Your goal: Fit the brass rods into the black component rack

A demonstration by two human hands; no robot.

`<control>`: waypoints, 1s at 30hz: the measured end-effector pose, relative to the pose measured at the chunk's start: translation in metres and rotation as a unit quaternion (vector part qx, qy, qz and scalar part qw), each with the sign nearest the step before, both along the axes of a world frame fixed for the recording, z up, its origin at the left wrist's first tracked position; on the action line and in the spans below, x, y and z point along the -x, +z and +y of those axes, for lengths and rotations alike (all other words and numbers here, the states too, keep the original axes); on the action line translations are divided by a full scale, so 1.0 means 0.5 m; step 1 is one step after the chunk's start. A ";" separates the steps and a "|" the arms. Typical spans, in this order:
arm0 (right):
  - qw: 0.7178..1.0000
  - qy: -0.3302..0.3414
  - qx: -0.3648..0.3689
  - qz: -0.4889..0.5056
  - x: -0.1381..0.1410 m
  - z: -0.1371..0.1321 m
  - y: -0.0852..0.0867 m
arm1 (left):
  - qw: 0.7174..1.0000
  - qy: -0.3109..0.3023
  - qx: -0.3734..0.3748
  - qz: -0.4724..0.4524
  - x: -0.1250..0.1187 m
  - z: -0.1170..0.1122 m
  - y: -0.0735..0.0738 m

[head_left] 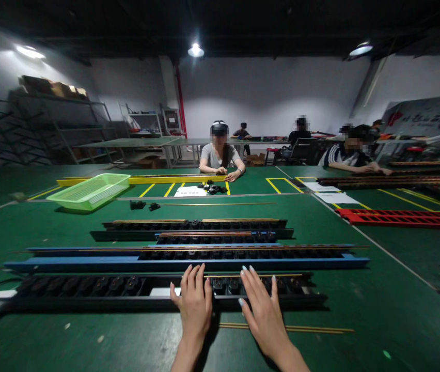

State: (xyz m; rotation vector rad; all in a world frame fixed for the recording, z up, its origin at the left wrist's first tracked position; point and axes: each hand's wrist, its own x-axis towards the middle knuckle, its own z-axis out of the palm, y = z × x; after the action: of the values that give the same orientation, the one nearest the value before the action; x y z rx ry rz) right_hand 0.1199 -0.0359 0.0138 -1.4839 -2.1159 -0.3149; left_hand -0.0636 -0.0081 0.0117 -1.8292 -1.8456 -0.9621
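Note:
My left hand (193,302) lies flat, fingers stretched out together, on the nearest long black tray (88,289) of small black parts. My right hand (261,305) rests beside it, fingers spread and flat over the same tray, fingertips near a thin brass rod (258,276) along its far edge. Neither hand holds anything. Two thin brass rods (313,329) lie on the green table just in front of the tray, right of my right wrist.
Beyond lie a blue rail (68,264) and more black trays (189,225). A green basket (90,191) and yellow rail (154,180) sit far left; a red tray (402,217) lies right. A person sits opposite (220,155); others work at the right.

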 end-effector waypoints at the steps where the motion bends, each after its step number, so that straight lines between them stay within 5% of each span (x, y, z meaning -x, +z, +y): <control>1: 1.000 0.001 0.000 0.002 0.000 0.000 0.000 | 1.000 0.000 0.001 0.000 0.001 0.001 -0.001; 30: 1.000 0.021 0.006 -0.020 -0.012 0.003 0.000 | 0.999 0.029 -0.008 -0.012 0.025 0.015 -0.009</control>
State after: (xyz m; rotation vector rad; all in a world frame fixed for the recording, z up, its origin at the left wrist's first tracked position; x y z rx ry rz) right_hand 0.1260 -0.0346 0.0140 -1.4487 -2.1809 -0.3207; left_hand -0.0763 -0.0005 0.0070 -1.7523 -1.8897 -0.9790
